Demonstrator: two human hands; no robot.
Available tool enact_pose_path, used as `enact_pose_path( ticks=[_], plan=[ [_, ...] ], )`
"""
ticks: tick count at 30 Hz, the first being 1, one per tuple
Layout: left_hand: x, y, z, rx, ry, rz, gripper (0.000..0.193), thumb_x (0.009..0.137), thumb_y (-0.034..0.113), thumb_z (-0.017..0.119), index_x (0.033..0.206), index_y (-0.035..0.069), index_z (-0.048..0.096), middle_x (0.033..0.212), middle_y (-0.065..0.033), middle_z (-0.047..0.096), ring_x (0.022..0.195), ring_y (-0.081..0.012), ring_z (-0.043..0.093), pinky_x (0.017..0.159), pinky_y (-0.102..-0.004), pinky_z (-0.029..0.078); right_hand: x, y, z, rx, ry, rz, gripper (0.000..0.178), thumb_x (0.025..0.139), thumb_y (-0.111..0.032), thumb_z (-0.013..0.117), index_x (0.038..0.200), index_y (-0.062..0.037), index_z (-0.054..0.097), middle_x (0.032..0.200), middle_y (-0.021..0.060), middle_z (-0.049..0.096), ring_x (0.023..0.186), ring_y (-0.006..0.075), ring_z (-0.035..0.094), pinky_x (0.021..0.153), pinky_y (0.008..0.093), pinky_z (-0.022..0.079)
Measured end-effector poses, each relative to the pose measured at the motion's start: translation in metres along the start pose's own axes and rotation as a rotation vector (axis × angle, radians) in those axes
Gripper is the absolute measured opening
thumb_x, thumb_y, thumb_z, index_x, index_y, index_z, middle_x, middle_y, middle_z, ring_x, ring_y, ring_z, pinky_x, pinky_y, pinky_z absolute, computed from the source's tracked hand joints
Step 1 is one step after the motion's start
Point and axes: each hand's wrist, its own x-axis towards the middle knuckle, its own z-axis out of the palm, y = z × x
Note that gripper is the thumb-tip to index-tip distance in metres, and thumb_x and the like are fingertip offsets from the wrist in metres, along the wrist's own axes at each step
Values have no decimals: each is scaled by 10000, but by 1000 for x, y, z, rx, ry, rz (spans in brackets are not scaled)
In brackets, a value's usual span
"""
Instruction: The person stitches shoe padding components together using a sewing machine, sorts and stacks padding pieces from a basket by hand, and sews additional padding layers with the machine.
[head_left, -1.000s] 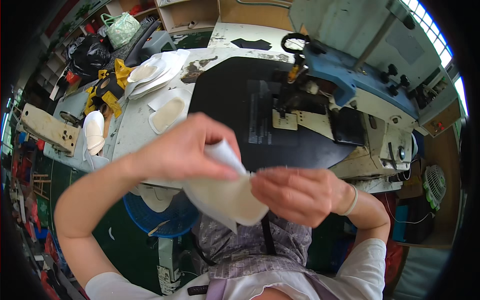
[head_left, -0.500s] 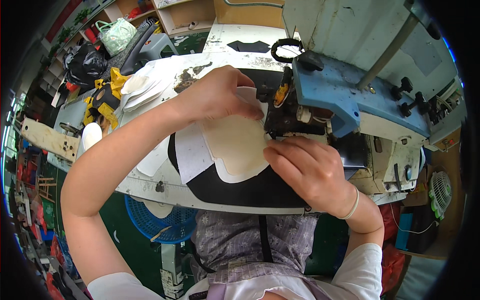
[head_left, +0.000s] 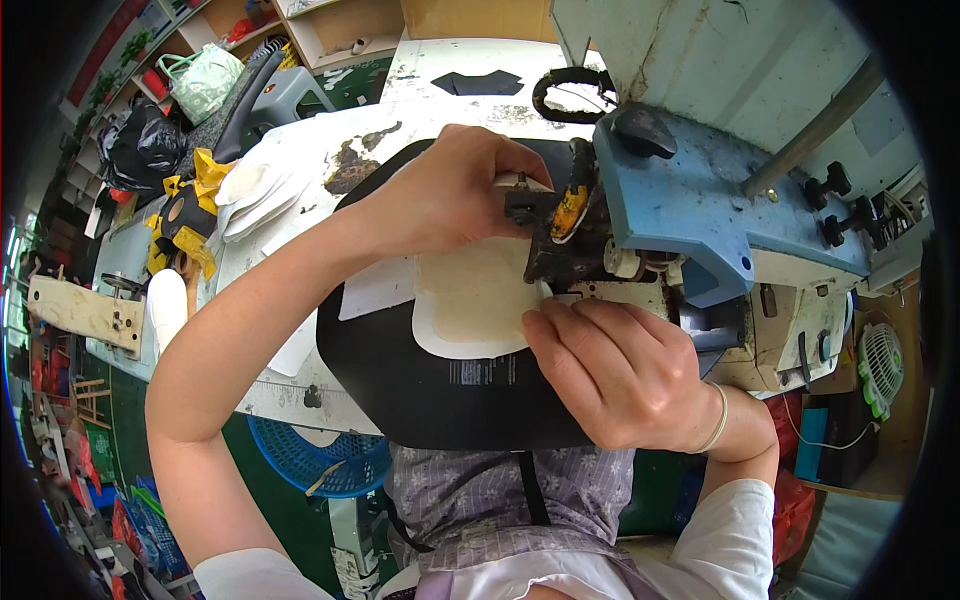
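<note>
A flat cream piece with a white border (head_left: pixel 470 305) lies on a black mat (head_left: pixel 440 410), against the dark working head (head_left: pixel 548 262) of a blue-armed machine (head_left: pixel 680 185). My left hand (head_left: pixel 470 190) curls over the far end of the piece, its fingers bent beside the machine head and partly hidden behind it. The fingertips of my right hand (head_left: pixel 620 365) are pinched together at the piece's right edge, just below the head. A second white sheet (head_left: pixel 378 288) sticks out from under my left forearm, next to the cream piece.
White cut pieces (head_left: pixel 262 195) are stacked on the table's left, near yellow-and-black tape or straps (head_left: pixel 190 215). A black cut piece (head_left: pixel 478 83) lies at the back. Below the table edge hangs a blue basket (head_left: pixel 330 462). A green-white fan (head_left: pixel 880 370) stands at far right.
The cream piece has turned and shifted away from me, uncovering more of the black mat in front. My left hand has moved right beside the machine head; my right hand has come slightly nearer.
</note>
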Motion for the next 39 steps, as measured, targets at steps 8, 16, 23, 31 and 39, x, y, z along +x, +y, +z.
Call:
enact_pose_path(
  ticks=[8, 16, 23, 31, 39],
  plan=[
    [-99, 36, 10, 499, 291, 304, 518, 760, 161, 832, 1223, 4, 663, 1306, -181, 645, 1192, -390, 612, 1021, -479, 496, 0, -1, -2, -2, -31, 56, 402, 614, -142, 624, 945, 75, 696, 843, 115, 645, 778, 228, 646, 639, 290, 533],
    [-100, 38, 24, 528, 110, 340, 450, 765, 25, 684, 1215, 33, 700, 1332, -166, 657, 1277, -391, 600, 1111, -515, 466, -10, 2, -11, 159, -47, 159, 389, 653, -133, 649, 1005, 26, 688, 937, 109, 677, 843, 234, 681, 747, 324, 592],
    [-95, 28, 18, 476, 74, 384, 448, 804, 5, 652, 1237, 96, 725, 1349, -183, 626, 1272, -391, 588, 1078, -492, 482, -16, 1, -11, 185, -61, 179, 341, 674, -132, 677, 993, -12, 695, 1005, 96, 699, 915, 227, 693, 769, 314, 599],
    [-85, 21, 7, 444, 1, 423, 430, 841, 18, 661, 1256, 111, 726, 1331, -178, 613, 1274, -389, 575, 1054, -467, 489, -17, 0, -9, 211, -32, 168, 311, 680, -122, 683, 970, -10, 699, 974, 97, 704, 890, 227, 698, 772, 321, 608],
    [-81, 14, 2, 431, -56, 456, 441, 851, 11, 648, 1269, 125, 727, 1344, -155, 606, 1286, -385, 558, 1071, -474, 478, -18, 1, -7, 227, -24, 170, 312, 679, -120, 686, 969, -6, 694, 1005, 110, 712, 916, 239, 702, 756, 327, 607]
  ],
)
